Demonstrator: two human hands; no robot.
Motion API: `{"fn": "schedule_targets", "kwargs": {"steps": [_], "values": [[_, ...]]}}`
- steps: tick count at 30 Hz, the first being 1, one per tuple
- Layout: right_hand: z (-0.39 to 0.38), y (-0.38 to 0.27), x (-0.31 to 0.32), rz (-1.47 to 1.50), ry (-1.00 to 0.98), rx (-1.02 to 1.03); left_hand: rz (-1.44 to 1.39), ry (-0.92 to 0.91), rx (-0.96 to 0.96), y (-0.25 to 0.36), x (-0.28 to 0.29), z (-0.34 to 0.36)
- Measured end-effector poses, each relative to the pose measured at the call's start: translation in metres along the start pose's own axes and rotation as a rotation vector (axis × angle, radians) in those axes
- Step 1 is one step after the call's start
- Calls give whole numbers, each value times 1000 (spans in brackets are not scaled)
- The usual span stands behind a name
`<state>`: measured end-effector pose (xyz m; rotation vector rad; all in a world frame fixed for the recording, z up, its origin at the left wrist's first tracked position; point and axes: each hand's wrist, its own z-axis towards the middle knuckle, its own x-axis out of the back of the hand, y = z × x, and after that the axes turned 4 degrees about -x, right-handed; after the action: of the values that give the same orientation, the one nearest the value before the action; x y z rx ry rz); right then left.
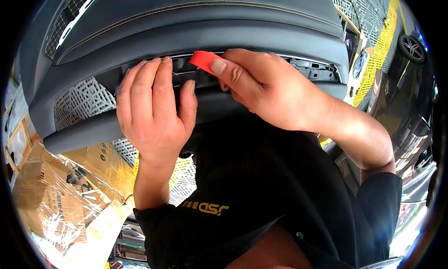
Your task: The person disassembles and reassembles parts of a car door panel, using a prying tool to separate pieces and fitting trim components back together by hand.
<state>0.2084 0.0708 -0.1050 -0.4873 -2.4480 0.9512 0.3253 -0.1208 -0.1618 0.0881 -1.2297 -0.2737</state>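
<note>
A black padded car dashboard with pale stitching stretches across in front of me. Along its near side runs a long slot with black plastic brackets and clips inside. My right hand grips a flat red plastic pry tool, thumb pressed on top, at the slot's upper edge. Whether the tool's far end is inside the slot, I cannot tell. My left hand lies flat with fingers stretched over the slot's left part, fingertips at the upper edge. Its thumb stands apart, and it holds nothing.
Left of the slot, an opening in the dashboard shows grey floor grating. Cardboard boxes in clear film stand at the lower left. A dark car is on the right, beside a yellow floor stripe.
</note>
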Motion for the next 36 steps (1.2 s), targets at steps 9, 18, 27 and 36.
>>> {"fn": "schedule_targets", "kwargs": {"steps": [9,18,27,36], "values": [[14,-9,-11,-108,32,65,72,32,53,3,1,-2],[18,2,-20,-286,134,343,59,27,19,1,-3,-3],[23,-23,-6,-356,-40,-2,139,-20,-31,2,-4,0],[8,-44,10,162,-202,-364,59,31,51,-4,0,-3]]}}
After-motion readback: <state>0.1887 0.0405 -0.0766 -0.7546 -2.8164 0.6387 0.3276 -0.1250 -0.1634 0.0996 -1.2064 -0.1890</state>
